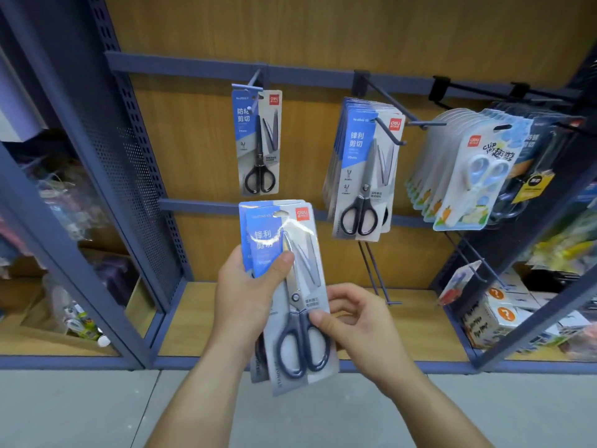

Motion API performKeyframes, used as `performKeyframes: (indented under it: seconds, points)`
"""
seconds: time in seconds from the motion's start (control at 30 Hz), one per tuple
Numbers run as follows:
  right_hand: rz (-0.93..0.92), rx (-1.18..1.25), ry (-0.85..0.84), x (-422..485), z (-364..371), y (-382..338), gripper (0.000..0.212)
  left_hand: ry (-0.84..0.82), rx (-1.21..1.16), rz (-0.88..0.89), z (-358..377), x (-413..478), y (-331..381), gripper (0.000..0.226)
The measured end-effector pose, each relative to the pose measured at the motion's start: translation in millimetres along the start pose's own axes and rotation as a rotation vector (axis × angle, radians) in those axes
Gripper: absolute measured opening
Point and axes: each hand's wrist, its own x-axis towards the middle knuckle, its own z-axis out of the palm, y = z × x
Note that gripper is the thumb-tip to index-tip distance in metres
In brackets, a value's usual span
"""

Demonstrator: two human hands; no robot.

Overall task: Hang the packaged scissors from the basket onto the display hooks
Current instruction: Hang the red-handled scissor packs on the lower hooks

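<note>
1. Your left hand (240, 294) clamps a small stack of blue-and-grey carded scissor packs (284, 286), thumb across the front card; they sit below the display, not hooked.
2. Your right hand (353, 321) pinches the front pack's lower right edge, thumb beside the dark handle loops.
3. Done so far: one black-handled scissor pack (258, 142) on the left metal hook (253, 82), a full row of matching blue-card packs (365, 169) on the middle hook (389, 132).
4. Left: held stack needs hanging. Basket out of view.
5. Writing: red "deli" logo, "锋利剪切" on held card.
</note>
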Motion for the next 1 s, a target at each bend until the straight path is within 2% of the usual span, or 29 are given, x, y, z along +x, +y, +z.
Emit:
performKeyframes:
  seconds: [0.2, 0.33, 0.47, 1.0]
  points:
    - [-0.042, 0.147, 0.063, 0.6, -17.3, -4.4, 0.007, -0.027, 0.014, 0.016, -1.5, -0.3, 2.2, 0.013]
    - [-0.105, 0.217, 0.257, 9.3, -36.6, -12.0, 0.002, -0.013, 0.05, 0.029, -3.6, 0.6, 3.1, 0.011]
    - [-0.172, 0.242, 0.39, 20.5, -60.1, -22.1, 0.009, 0.001, 0.053, 0.031, -3.9, 1.9, 1.8, 0.011]
    - [-0.2, 0.218, 0.47, 32.8, -68.2, -27.4, 0.008, 0.023, 0.066, -0.013, -2.3, 2.3, 2.1, 0.01]
